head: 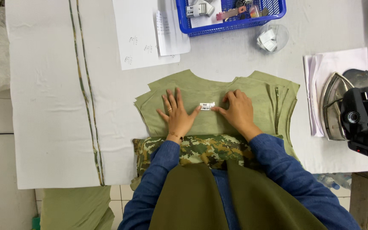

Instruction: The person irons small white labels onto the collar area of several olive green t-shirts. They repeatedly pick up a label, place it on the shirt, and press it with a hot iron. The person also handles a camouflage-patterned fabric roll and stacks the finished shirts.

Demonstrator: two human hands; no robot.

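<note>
Where cloth covers it, tabletop (43, 106): white, w/ a green stripe at left.
Left hand (178, 113): flat, fingers spread, holding nothing, pressing olive fabric stack (235, 91).
Label (206, 106): small, white, on fabric btwn both hands.
Right hand (238, 111): fingertips pinning label's right edge.
Iron (354, 113): far right, well apart.

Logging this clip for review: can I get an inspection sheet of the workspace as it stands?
Surface: white padded table with a camouflage strip lying along it.
Job's things: small white label on stacked olive fabric pieces.
Clutter: paper sheets, blue basket, clear dish of labels, iron on white cloth, camouflage cushion.
Hands: left hand flat on fabric, thumb at label; right hand pinning label's other end.
Cables: nothing seen.
Surroundings: tiled floor, folded green fabric.
</note>
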